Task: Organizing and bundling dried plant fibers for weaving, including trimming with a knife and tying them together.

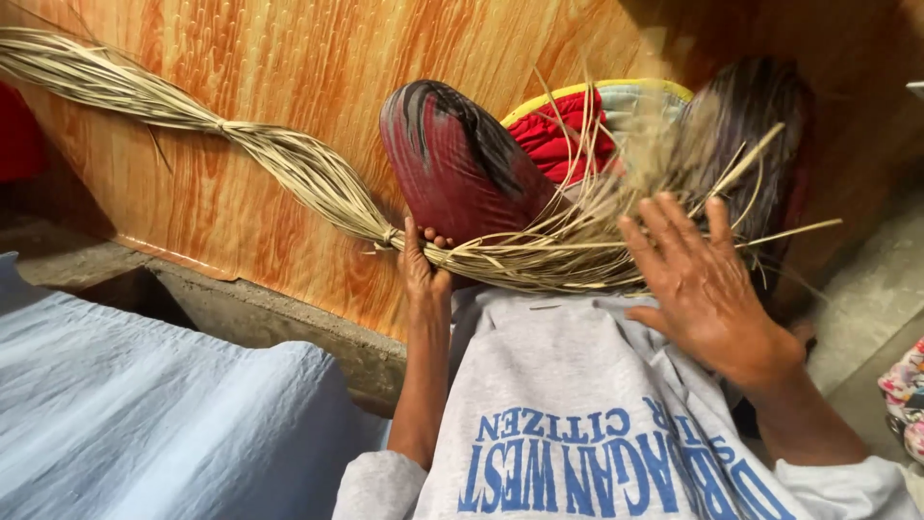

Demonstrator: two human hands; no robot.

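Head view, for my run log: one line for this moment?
left hand: grips fibre bundle | right hand: open on loose strands

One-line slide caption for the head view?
Left hand grips a twisted bundle of dried straw; right hand spreads open over its loose ends.

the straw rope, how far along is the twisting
Done: a long stretch of the dried straw rope already lies twisted and knotted at intervals across the orange floor mat. In hand: the left hand pinches the rope at the last knot, while the right hand spreads flat over the loose strands on the knees. Left: those fanned strands are not yet twisted.
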